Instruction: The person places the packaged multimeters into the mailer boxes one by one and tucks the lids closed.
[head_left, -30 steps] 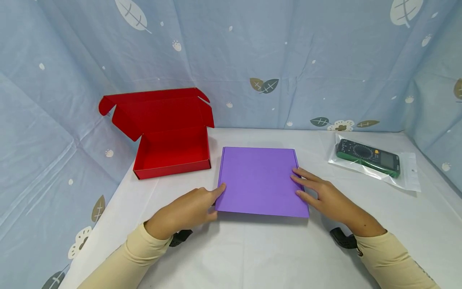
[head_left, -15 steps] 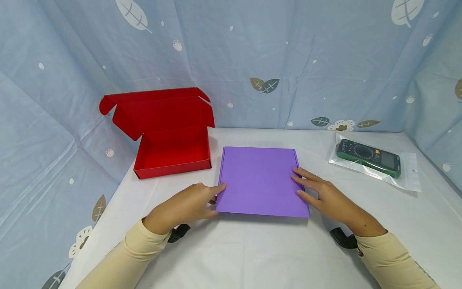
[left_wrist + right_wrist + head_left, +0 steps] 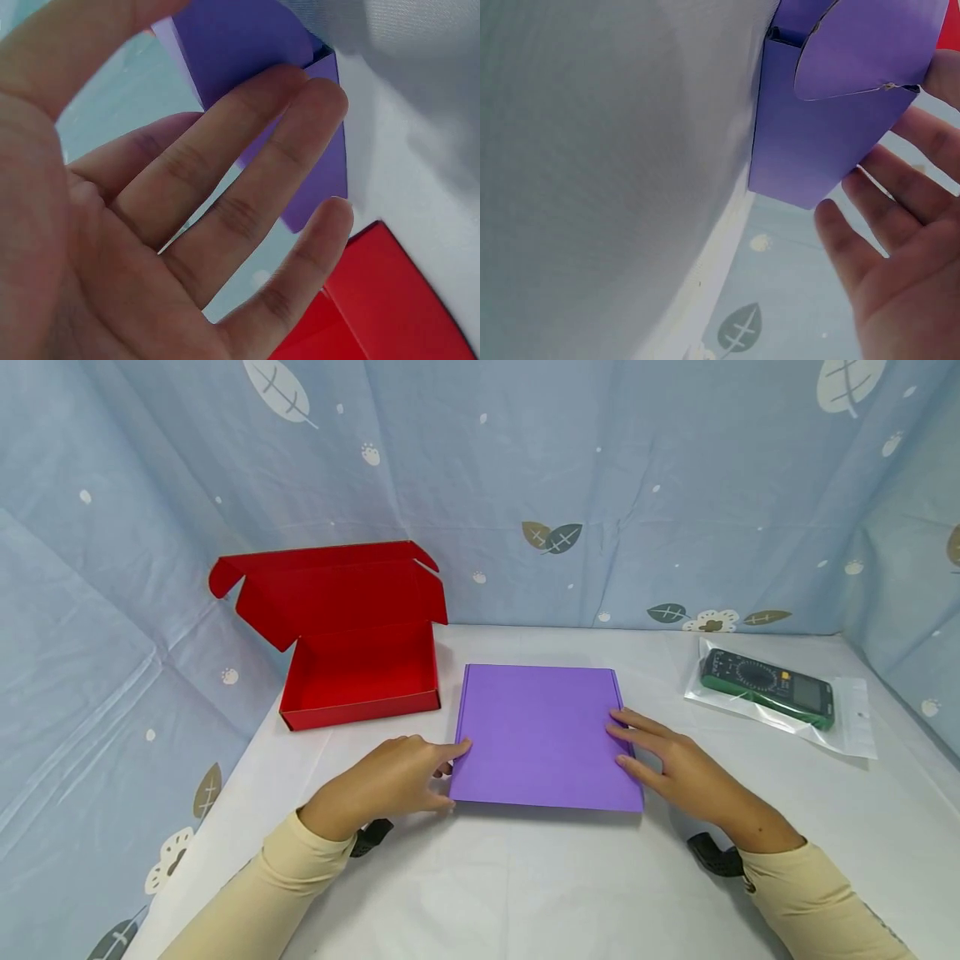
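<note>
A flat purple cardboard box (image 3: 540, 735) lies in the middle of the table, lid down, its front lid edge standing slightly proud. My left hand (image 3: 393, 781) is at its left side: the index finger rests on the top edge and the thumb lies by the front left corner. In the left wrist view the other fingers stretch along the box's side wall (image 3: 322, 157). My right hand (image 3: 671, 768) touches the right edge with spread, nearly straight fingers. A rounded purple flap (image 3: 870, 52) sticks out at the box's front in the right wrist view.
To the back left stands a red cardboard box (image 3: 360, 697) with its lid raised and nothing inside. A green and black multimeter (image 3: 768, 687) in a clear plastic bag (image 3: 853, 718) lies at the back right. Blue patterned cloth (image 3: 480, 485) hangs behind the white-covered table (image 3: 510, 893).
My left wrist has shifted slightly and its lower fingers now show beside the box edge. The right hand and the purple box have stayed in place.
</note>
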`<state>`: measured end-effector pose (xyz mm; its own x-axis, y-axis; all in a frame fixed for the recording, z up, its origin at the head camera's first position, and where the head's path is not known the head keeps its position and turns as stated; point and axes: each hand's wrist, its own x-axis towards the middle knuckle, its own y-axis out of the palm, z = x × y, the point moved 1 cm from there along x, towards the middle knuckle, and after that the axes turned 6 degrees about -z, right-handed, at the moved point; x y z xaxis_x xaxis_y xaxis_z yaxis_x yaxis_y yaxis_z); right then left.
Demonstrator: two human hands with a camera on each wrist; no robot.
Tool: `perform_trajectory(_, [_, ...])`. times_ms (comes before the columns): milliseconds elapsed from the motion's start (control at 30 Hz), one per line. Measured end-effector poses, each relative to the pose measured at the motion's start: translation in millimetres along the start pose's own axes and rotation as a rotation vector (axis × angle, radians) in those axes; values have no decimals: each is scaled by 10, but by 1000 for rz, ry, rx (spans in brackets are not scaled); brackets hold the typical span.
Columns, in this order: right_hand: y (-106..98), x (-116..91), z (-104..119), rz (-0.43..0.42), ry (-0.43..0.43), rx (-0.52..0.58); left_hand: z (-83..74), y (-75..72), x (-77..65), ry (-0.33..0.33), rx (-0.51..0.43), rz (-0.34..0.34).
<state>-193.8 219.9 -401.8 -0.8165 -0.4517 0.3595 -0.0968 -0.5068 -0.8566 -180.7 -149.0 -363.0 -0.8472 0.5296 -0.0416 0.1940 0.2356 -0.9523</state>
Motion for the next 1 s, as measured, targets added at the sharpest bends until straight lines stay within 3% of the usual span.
perform_trajectory(167, [-37, -18, 32, -80, -58, -65, 4, 3, 3, 13, 2, -3])
perform_trajectory(233, [-64, -30, 51, -74, -49, -70, 2, 3, 3, 15, 7, -4])
perform_trajectory(467, [-198, -61, 140, 162, 98, -63, 9, 5, 8, 9, 22, -11])
perform_trajectory(600, [-228, -62, 171, 253, 129, -81, 20, 10, 6, 17, 18, -15])
perform_trajectory(833, [-197, -54, 213, 295, 133, -106, 24, 7, 2, 33, 14, -15])
perform_trajectory(1000, [-190, -58, 245, 281, 117, -115, 16, -2, 3, 23, 9, -8])
